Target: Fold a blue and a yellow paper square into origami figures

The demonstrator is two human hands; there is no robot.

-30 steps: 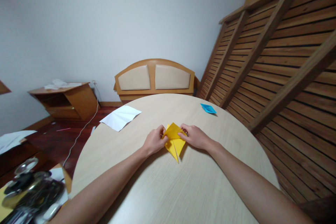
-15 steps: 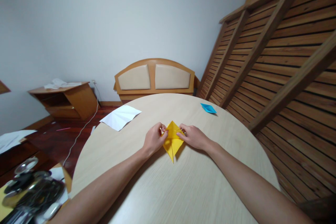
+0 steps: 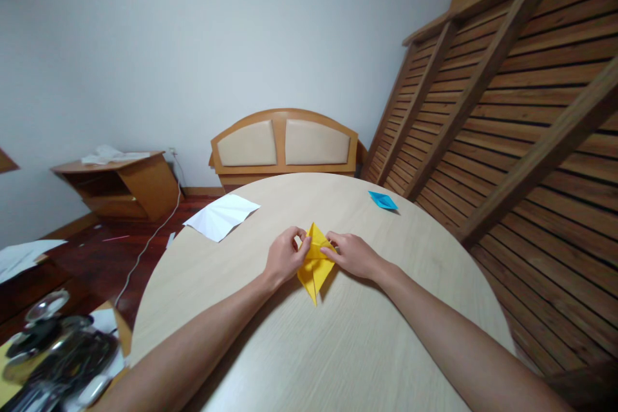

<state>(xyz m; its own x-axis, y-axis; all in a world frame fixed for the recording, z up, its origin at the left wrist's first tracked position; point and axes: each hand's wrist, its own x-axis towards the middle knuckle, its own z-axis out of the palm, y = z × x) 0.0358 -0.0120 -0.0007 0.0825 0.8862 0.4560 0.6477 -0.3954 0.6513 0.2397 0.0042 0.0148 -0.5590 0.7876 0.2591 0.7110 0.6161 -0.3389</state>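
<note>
A yellow folded paper (image 3: 315, 270), diamond-shaped with a crease down its lower half, is held between both hands just above the round table (image 3: 299, 347). My left hand (image 3: 288, 253) grips its left edge, thumb on the near face and fingers curled behind. On the opposite edge my right hand (image 3: 353, 253) pinches the paper, its thumb lying across the middle fold. The paper's lower point faces me and its upper point sticks up between the hands. The fingers partly cover both side corners.
A creased white sheet (image 3: 222, 215) lies at the table's far left. A small blue folded paper (image 3: 383, 200) rests at the far right. Beyond stand a headboard (image 3: 280, 117) and slatted wooden panel (image 3: 487, 135). Cluttered items (image 3: 58, 347) sit at lower left.
The yellow paper has shifted slightly left and toward me, with its lower point tilted a little. My right hand has moved slightly left with it; both hands keep their grip.
</note>
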